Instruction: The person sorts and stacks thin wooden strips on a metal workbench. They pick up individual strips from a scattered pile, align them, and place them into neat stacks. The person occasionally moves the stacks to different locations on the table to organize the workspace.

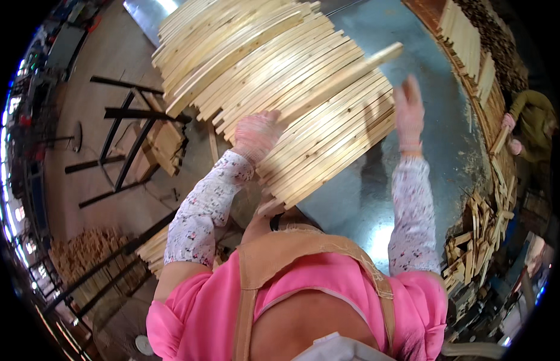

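Scene bright overall, daylight-like. Strong glare on the metal counter: 1 white hot spot at the top edge, a softer sheen low near the right sleeve. Pale wooden slats are evenly lit, near overexposed along their upper edges. Soft shadow of the right arm falls on the counter just left of that arm. Right hand is motion-blurred, fingers smeared; left hand is slightly soft. Heavy fisheye distortion: straight slats bow, black vignette fills all 4 corners. Left rim shows blown-out window light with colour fringing; periphery is dim and unsharp.
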`<action>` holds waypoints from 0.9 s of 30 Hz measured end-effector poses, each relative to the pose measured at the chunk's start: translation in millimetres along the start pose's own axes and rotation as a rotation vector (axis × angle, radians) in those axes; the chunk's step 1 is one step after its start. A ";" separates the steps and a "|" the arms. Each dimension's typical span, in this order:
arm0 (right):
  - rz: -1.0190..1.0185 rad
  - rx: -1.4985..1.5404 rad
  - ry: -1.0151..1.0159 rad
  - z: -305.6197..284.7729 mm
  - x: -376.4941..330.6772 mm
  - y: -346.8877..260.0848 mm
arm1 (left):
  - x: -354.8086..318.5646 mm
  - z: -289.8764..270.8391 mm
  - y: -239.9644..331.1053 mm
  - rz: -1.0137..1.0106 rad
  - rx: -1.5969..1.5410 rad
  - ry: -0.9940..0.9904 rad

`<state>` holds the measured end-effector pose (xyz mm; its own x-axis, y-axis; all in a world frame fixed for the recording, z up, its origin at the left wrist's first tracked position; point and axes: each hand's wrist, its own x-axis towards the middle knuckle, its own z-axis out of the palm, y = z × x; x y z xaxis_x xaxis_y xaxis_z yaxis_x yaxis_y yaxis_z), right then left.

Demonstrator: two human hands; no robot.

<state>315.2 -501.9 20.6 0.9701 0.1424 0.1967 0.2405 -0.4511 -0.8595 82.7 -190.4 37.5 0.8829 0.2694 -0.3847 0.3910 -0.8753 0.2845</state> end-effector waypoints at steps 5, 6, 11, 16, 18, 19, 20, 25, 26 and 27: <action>0.535 -0.061 -0.312 -29.9 -168.0 45.9 | 48.4 -41.0 -98.1 -0.048 0.254 0.197; 0.521 -0.053 -0.389 -22.6 -193.4 52.9 | 63.5 -45.6 -120.3 -0.110 0.261 0.293; 0.585 -0.230 -0.561 46.0 -199.6 -34.0 | 70.8 -56.0 -185.9 -0.088 0.292 0.486; 0.712 -0.085 -0.651 -2.1 -202.8 -23.8 | 87.7 -20.4 -151.9 -0.032 0.361 0.509; 0.486 -0.169 -0.627 -30.7 -229.7 12.1 | 39.9 -42.8 -38.5 -0.181 0.026 0.499; 0.452 -0.156 -0.633 -50.1 -242.4 22.5 | 36.2 -27.6 -41.5 -0.160 -0.010 0.601; 0.397 -0.137 -0.661 -72.0 -249.9 30.8 | 65.1 -5.2 -107.9 -0.072 0.400 0.566; 0.692 -0.190 -0.158 -275.0 -371.4 139.5 | 39.0 102.9 116.3 0.274 0.006 0.499; 0.551 -0.479 -0.195 -315.7 -416.2 207.7 | 33.8 131.7 159.3 0.373 -0.236 0.428; 0.509 -0.677 -0.151 -362.3 -444.8 240.9 | 13.1 147.2 212.3 0.460 -0.204 0.337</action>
<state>-46.1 -993.1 -103.0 0.9620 -0.1255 -0.2424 -0.2075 -0.9133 -0.3504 139.0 -431.8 -36.4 0.9939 0.0227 0.1076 -0.0381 -0.8465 0.5310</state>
